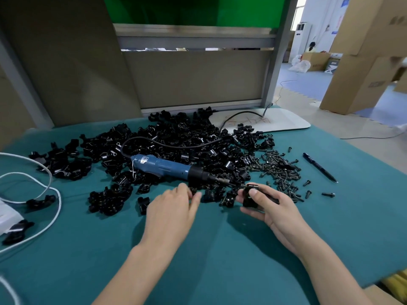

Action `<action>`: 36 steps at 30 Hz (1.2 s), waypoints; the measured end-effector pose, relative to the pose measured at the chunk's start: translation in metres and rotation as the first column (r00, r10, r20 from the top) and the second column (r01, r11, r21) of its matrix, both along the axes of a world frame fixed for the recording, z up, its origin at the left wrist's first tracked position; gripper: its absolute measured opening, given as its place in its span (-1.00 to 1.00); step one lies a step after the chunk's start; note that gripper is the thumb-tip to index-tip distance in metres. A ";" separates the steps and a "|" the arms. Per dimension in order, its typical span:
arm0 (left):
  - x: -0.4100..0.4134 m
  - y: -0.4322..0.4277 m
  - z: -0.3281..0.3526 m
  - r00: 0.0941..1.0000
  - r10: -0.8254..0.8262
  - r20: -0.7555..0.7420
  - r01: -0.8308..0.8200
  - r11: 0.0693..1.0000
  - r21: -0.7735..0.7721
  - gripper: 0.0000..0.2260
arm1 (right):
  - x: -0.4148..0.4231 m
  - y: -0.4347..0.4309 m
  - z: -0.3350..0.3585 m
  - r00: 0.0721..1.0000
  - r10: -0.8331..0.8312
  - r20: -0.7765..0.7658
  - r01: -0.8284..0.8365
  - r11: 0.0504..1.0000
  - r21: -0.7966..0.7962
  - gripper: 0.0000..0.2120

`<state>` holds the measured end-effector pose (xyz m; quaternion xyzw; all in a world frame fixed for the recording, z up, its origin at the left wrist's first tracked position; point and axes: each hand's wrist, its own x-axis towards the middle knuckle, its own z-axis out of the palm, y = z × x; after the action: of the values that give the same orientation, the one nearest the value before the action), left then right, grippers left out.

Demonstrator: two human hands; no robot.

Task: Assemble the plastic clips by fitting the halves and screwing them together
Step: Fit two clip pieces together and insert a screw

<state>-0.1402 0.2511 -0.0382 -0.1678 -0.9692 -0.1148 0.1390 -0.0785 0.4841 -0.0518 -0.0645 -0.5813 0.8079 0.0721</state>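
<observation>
A big heap of black plastic clip halves (176, 137) covers the far middle of the teal table (220, 249). A blue electric screwdriver (167, 167) lies on its side across the heap's front, tip pointing right. Black screws (279, 170) lie scattered to the right. My right hand (268, 205) grips a black clip (250, 197) just below the screwdriver tip, thumb on top. My left hand (174, 205) pinches a small black clip piece (194, 191) at the front edge of the heap.
A black pen (319, 167) lies at the right of the screws. White cables (44, 194) loop over the table's left side beside a few assembled clips (39, 202). A white board (275, 122) rests at the far right corner. A grey partition stands behind.
</observation>
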 end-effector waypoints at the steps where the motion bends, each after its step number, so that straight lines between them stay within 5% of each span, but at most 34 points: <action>1: 0.000 -0.003 -0.002 1.000 0.021 0.014 -0.021 0.998 -0.060 -0.62 | -0.001 0.000 0.000 1.000 -0.005 0.000 0.005 1.000 -0.017 -0.59; 5: -0.002 0.004 -0.009 0.998 0.051 0.044 -0.041 0.979 -0.200 -0.59 | -0.002 0.000 0.000 0.998 -0.053 0.022 0.055 0.995 -0.087 -0.65; 10: -0.001 0.008 -0.012 1.000 0.019 0.011 -0.018 0.996 -0.087 -0.74 | 0.000 -0.001 0.001 0.999 -0.044 0.031 0.047 0.994 -0.097 -0.75; 12: 0.001 0.005 -0.012 0.995 -0.099 0.034 0.093 0.986 0.138 -0.82 | 0.000 -0.002 0.004 0.999 -0.042 0.028 0.045 0.992 -0.120 -0.72; 15: 0.012 0.005 -0.009 0.934 -0.327 0.140 0.192 0.795 0.576 -0.95 | -0.001 -0.010 0.008 0.998 -0.063 0.018 0.066 0.973 -0.221 -0.59; 18: 0.021 0.011 -0.008 0.899 -0.431 0.074 0.256 0.656 0.710 -0.90 | -0.005 -0.027 0.009 0.999 -0.028 -0.022 0.019 0.952 -0.304 -0.60; 36: 0.026 0.017 -0.014 0.889 -0.456 0.034 0.284 0.610 0.740 -0.89 | -0.002 -0.040 0.009 0.996 0.084 0.004 -0.081 0.970 -0.230 -0.66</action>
<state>-0.1143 0.2683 -0.0521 -0.2842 -0.7985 -0.5274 0.0585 -0.0803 0.4444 -0.0425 -0.0539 -0.4864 0.8717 0.0266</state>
